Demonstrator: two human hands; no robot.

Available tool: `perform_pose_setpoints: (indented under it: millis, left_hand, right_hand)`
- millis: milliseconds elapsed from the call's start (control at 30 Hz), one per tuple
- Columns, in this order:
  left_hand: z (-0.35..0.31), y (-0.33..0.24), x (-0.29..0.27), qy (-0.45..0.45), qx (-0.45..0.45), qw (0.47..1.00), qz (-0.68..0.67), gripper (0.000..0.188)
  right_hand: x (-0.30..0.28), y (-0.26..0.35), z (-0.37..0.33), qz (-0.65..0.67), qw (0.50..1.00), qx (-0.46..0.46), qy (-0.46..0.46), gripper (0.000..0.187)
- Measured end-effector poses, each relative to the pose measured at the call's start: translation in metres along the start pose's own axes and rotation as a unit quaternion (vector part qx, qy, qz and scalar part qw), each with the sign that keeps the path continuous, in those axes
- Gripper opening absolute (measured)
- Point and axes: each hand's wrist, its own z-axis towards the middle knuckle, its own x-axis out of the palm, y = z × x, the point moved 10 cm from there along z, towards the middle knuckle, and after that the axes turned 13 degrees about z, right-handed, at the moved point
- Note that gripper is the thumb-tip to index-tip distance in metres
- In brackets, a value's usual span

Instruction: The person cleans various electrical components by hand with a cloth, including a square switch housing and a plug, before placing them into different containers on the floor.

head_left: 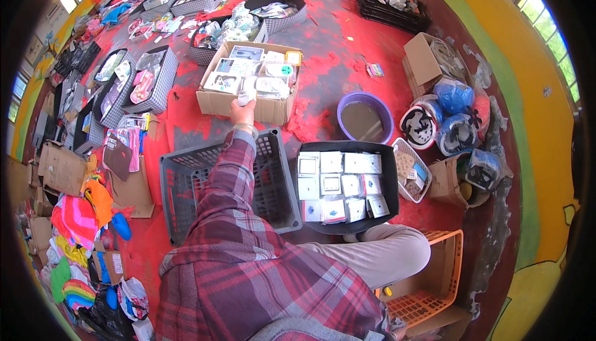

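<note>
My left arm, in a plaid sleeve, stretches forward over the black plastic crate (267,179). My left hand (242,112) is closed around a small white object (247,91) whose kind I cannot make out, at the near edge of an open cardboard box (248,110). White boxed goods (225,82) fill that cardboard box. Of my right hand (399,331), only a small part shows by the orange crate (456,266) at the lower right; its fingers are hidden. Rows of small white boxes (331,186) lie in a dark fabric bin (391,182) before my bent leg.
A purple basin (341,117) of murky water stands ahead right, beside a white basket (419,192). Bagged helmets (456,131) and cartons line the right wall. Checked fabric bins (160,95) and colourful goods (74,220) crowd the left. Dark crates (391,9) stand far off.
</note>
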Motion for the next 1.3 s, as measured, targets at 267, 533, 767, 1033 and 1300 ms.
perform_pose_setpoints:
  millis: [267, 533, 767, 1033, 1300]
  left_hand:
    - [0.096, -0.046, 0.004, -0.043, -0.046, 0.998, 0.028, 0.064]
    - [0.067, -0.027, 0.051, -0.017, -0.102, 0.993, 0.063, 0.061]
    - [-0.008, -0.043, 0.055, 0.042, 0.039, 0.993, 0.106, 0.047]
    - [-0.032, -0.047, 0.054, 0.097, 0.063, 0.993, 0.031, 0.035]
    - [-0.140, -0.112, 0.101, 0.256, 0.255, 0.931, -0.051, 0.022]
  right_hand:
    - [0.063, 0.005, -0.039, -0.024, 1.000, -0.016, 0.007, 0.049]
    - [0.091, 0.009, -0.052, -0.027, 0.999, -0.025, 0.017, 0.048]
    - [0.087, 0.006, -0.058, -0.011, 0.999, -0.026, 0.026, 0.048]
    - [0.074, 0.007, -0.056, 0.019, 0.999, -0.031, 0.039, 0.047]
    - [0.046, 0.107, -0.127, 0.070, 0.977, -0.101, 0.176, 0.036]
